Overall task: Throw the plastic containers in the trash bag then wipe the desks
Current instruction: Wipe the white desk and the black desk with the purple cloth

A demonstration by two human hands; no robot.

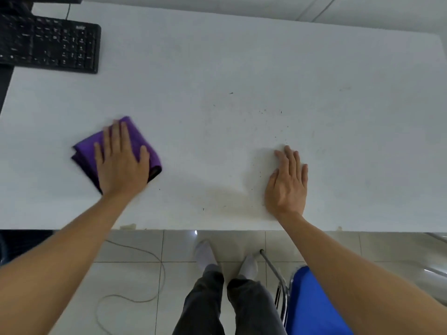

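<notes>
My worry on the white desk [242,56] is that a careless sweep could push the cloth into the keyboard [48,44], well beyond my left fingertips, or scatter grit off the near edge. The folded purple cloth [83,151] lies flat under my left hand [121,163], fingers straight and spread, pressing it rather than gripping. My right hand [286,184] rests flat on bare desk, fingers relaxed. Dark specks [275,136] lie just past its fingertips.

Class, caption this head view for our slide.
Left hand presses purple cloth on white desk; right hand rests flat.
</notes>
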